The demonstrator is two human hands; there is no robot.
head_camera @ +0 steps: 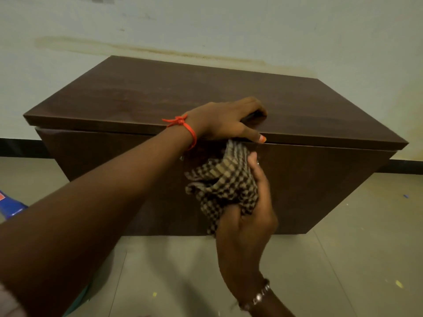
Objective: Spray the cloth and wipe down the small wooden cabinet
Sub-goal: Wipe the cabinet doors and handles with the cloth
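The small dark-brown wooden cabinet (309, 106) stands on the floor against the wall. My left hand (225, 118), with an orange thread at the wrist, rests palm-down on the front edge of the cabinet top, thumb hooked over the edge; it holds nothing I can make out. My right hand (248, 216), with a metal bracelet at the wrist, grips a bunched brown-and-beige checked cloth (223, 181) and presses it against the cabinet's front face just under the top edge. No spray bottle can be identified.
A blue object (10, 205) lies on the floor at the far left, half hidden by my left arm. The pale wall behind carries a yellowish stain and a black skirting. Small specks of debris dot the grey floor tiles (343, 271).
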